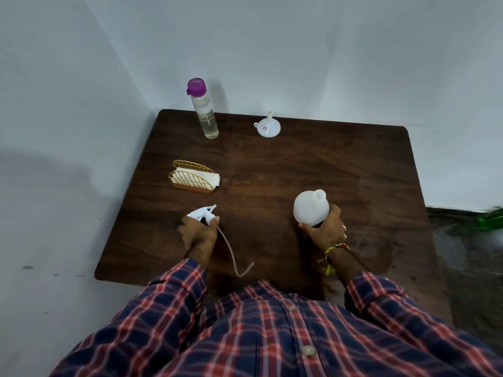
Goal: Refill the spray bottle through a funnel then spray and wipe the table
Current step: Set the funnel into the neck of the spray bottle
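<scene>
Already uncapped, the spray bottle [310,208] stands near right, gripped by the right hand [325,227], while the left hand [197,231] holds the sprayer head [202,213], whose trailing tube [234,257] could snag and drip on the table [340,164].

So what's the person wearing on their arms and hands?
Both arms have checked sleeves in navy, red and white, rolled back above the wrists. The right hand has a yellow and red thread band tied at the wrist, and maybe a ring. The left hand is bare.
</scene>
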